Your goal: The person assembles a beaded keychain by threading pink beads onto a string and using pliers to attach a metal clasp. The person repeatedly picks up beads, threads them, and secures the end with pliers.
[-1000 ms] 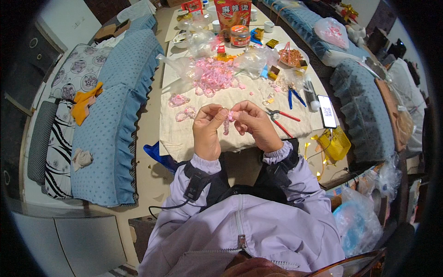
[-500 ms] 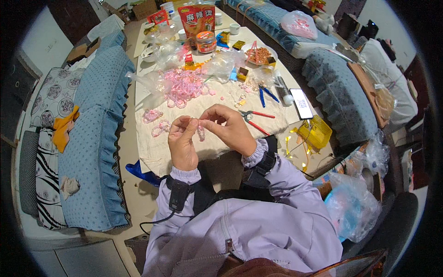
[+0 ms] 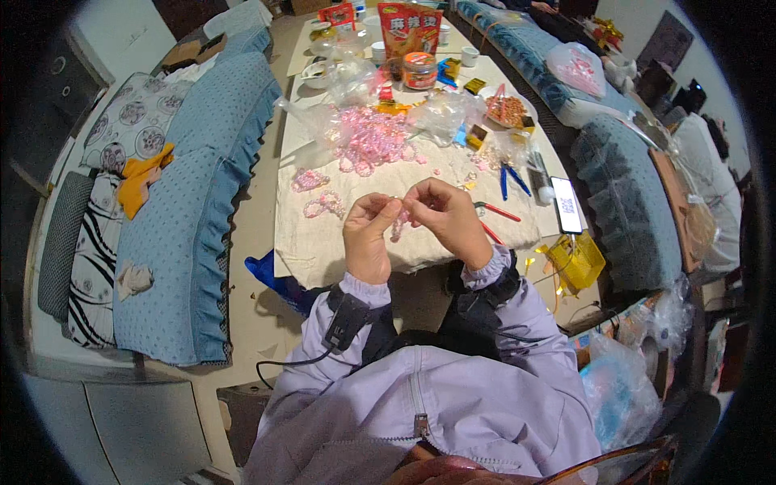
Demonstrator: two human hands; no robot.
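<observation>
L hand (image 3: 368,238) & R hand (image 3: 443,218) both pinch pink bead strand (image 3: 398,224); strand hangs vertical between fingertips, above worktop (image 3: 323,250).

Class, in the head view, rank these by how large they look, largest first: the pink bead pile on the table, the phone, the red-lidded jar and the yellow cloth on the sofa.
1. Pink bead pile
2. Yellow cloth
3. Phone and red-lidded jar: alike; the jar lies farther off, so unranked.
</observation>
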